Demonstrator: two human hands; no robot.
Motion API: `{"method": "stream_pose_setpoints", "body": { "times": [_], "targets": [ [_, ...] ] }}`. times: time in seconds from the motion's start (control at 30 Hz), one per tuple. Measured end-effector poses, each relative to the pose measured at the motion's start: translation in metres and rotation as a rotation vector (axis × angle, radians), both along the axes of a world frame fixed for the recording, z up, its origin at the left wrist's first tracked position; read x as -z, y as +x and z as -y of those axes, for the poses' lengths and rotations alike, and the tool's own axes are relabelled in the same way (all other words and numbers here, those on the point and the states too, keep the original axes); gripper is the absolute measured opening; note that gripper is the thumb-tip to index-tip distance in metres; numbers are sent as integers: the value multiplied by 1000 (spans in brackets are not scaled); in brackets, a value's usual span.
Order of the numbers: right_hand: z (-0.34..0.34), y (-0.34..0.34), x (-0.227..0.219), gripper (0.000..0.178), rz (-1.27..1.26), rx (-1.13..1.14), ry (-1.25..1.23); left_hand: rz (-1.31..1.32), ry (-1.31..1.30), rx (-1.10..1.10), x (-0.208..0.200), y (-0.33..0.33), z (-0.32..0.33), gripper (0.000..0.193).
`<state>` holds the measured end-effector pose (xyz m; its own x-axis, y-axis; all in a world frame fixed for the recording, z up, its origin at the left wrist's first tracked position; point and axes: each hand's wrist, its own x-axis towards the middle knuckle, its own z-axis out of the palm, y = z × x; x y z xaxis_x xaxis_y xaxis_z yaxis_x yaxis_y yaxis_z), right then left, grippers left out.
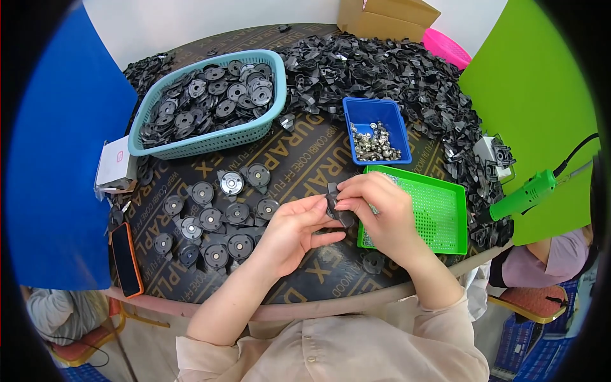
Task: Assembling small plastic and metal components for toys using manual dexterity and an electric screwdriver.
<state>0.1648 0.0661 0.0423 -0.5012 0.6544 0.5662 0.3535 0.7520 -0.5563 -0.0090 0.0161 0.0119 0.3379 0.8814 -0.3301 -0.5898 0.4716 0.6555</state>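
Between my two hands, over the front middle of the table, is a small black plastic part [338, 212]. My left hand [294, 230] grips it from the left, thumb and fingers closed round its edge. From the right, my right hand [380, 207] pinches its upper portion; the fingers cover some of it. To the left lie several round black discs [216, 256] with metal centres, set out in loose rows. Beside my right hand is a green perforated tray [439, 213] with small metallic pieces along its left side. Another black disc [373, 261] lies below my right wrist.
Behind stand a light-blue basket [210, 141] full of black discs and a blue bin [374, 109] of small metal parts. Black plastic pieces [382, 67] are heaped along the back and right. A phone [126, 261] lies left; a green power screwdriver [531, 193] hangs right.
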Motion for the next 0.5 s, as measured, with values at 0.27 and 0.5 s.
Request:
{"method": "stream_pose_setpoints", "body": {
  "times": [0.27,0.5],
  "targets": [
    [-1,-1,6,9,-40,-30,-46,18,-32,-2,-5,2,1,35],
    [-2,2,8,10,-29,-35,-131,-9,-49,0,-7,3,-2,37]
  ]
}}
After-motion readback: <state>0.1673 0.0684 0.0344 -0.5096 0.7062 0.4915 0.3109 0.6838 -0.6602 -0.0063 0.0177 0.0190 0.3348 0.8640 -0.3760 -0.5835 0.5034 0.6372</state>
